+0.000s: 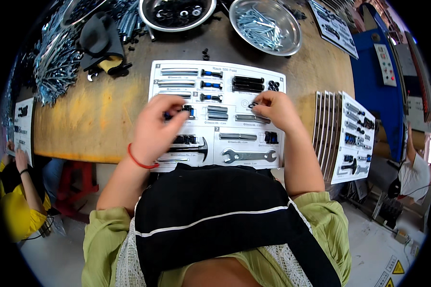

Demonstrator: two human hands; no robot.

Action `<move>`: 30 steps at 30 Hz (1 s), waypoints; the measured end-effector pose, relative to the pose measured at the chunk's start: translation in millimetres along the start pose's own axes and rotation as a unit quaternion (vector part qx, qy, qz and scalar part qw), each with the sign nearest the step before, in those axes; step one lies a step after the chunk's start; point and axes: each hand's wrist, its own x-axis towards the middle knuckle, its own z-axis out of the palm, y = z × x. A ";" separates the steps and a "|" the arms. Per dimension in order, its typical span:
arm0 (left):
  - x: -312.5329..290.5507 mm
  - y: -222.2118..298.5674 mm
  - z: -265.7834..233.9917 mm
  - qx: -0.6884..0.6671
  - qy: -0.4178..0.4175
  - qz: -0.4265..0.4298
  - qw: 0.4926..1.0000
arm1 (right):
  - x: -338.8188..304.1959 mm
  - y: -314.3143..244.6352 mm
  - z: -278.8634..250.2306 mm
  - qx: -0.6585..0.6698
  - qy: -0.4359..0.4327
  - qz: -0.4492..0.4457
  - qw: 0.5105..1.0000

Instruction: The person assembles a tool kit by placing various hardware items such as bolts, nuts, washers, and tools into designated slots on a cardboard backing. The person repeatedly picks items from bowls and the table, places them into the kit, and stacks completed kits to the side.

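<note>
A white parts card (pixel 203 125) lies in front of me on the workbench, with sleeves, bolts and tools laid out in its boxes. My left hand (pixel 159 126), with a red cord at the wrist, hovers over its left half. Thumb and fingers are curved and apart, beside some blue-and-black bolts (pixel 190 111); I make out nothing held. At the right half, my right hand (pixel 278 111) pinches a small black ring, seemingly a washer (pixel 254 104), beside a printed circle. Lower on the card are a T-shaped black tool (pixel 204 149) and a grey wrench (pixel 249 156).
Metal bowls of black washers (pixel 177 27) and silver bolts (pixel 262 50) stand at the back. Silver sleeves (pixel 57 71) pile up at the left near a dark glove (pixel 98 40). Filled cards (pixel 354 138) stand in a row at the right. Another person's hand (pixel 21 160) is far left.
</note>
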 end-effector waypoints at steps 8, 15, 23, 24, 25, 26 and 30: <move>34.1 51.5 123.4 0.268 -0.163 0.193 0.930 | -23.0 50.0 -24.4 0.042 0.146 -0.018 0.988; 40.1 57.8 172.5 0.380 -0.182 0.182 0.889 | -35.4 68.6 -28.3 -0.064 0.278 -0.140 0.948; 38.2 64.4 176.1 0.404 -0.171 0.169 0.882 | -49.9 66.9 -14.4 -0.183 0.263 -0.200 0.926; 38.2 64.2 176.1 0.404 -0.168 0.170 0.883 | -50.3 65.2 -16.2 -0.181 0.250 -0.208 0.928; 38.5 63.7 176.2 0.405 -0.169 0.168 0.883 | -50.2 64.4 -16.4 -0.178 0.237 -0.215 0.931; 39.0 63.3 176.1 0.406 -0.171 0.166 0.882 | -49.6 64.2 -14.6 -0.175 0.235 -0.216 0.931; 39.0 60.6 174.2 0.408 -0.169 0.164 0.882 | -49.2 64.1 -9.5 -0.169 0.240 -0.217 0.931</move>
